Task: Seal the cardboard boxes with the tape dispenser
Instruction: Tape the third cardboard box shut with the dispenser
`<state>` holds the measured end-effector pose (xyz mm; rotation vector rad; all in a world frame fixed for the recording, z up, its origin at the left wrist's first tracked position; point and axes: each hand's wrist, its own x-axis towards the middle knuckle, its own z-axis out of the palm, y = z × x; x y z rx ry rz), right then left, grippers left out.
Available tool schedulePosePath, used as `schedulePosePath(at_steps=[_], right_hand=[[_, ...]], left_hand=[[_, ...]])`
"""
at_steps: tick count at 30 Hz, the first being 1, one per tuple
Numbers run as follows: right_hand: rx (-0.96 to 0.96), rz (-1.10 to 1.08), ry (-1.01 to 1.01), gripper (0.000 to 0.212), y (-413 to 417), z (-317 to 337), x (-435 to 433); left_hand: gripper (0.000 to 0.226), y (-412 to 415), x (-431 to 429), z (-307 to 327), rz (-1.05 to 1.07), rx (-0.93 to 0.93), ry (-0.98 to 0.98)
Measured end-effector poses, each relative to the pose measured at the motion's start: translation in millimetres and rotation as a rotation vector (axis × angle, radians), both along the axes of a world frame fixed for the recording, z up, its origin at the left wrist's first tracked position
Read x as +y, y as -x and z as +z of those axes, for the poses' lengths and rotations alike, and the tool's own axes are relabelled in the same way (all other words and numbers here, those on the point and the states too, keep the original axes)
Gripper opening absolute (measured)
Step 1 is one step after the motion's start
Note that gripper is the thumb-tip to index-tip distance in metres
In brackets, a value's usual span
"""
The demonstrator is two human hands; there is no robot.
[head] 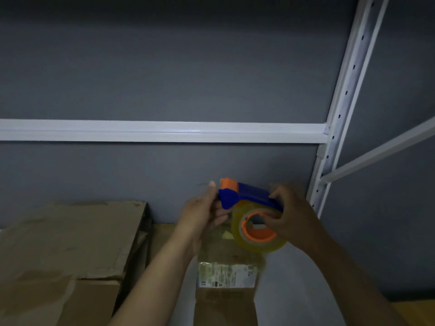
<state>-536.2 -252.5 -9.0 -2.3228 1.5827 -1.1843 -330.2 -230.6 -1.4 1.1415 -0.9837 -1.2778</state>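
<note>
1. Tape dispenser (249,196): blue frame, orange nose piece, held in the air above the small box (223,304), apart from every surface. A roll of clear yellowish tape (256,245) on an orange core is mounted at its lower right.
2. Left hand (202,212): fingers are curled round the nose end of the dispenser and grip it. Right hand (294,215): fingers are wrapped round the rear of the frame and over the roll.
3. Risks, as judged:
   - The left fingertips lie close to the cutter end, so a slip could nick them.
   - A freed tape end could fold back onto itself or stick to the fingers, and the strip would be wasted.
   - The light is dim, so the strip could be laid off the seam.
   - Whether a tape end has been drawn out cannot be told.
4. Small box: brown cardboard, directly below the dispenser. A printed label (226,275) is seen under a glossy film on its top. Contents are not visible.
5. Large box (70,241): at the left, top flaps down and creased, no tape seen on it. Contents are hidden.
6. Further box (162,234): wedged behind, between the other two and mostly covered. Contents unknown.
</note>
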Motion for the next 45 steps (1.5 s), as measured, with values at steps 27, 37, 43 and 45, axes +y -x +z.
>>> schedulePosePath(at_steps=[27, 37, 43, 45], right_hand=[[0.060, 0.347, -0.171, 0.065, -1.0, 4.9, -20.5], [0.755, 0.275, -0.042, 0.070, 4.0, 30.2, -38.7], [0.830, 0.259, -0.102, 0.077, -6.9, 37.2, -34.0], [0.830, 0.256, -0.060, 0.069, -11.0, 34.8, -32.7]], left_hand=[[0.020, -13.7, -0.9, -34.5, 0.134, 0.606, -0.202], [0.012, -20.0, -5.2, -65.7, 0.295, 0.316, -0.204], [0.024, -19.7, -4.0, -71.2, 0.398, -0.252, -0.100], [0.026, -18.3, -2.8, -76.4, 0.400, -0.291, -0.095]])
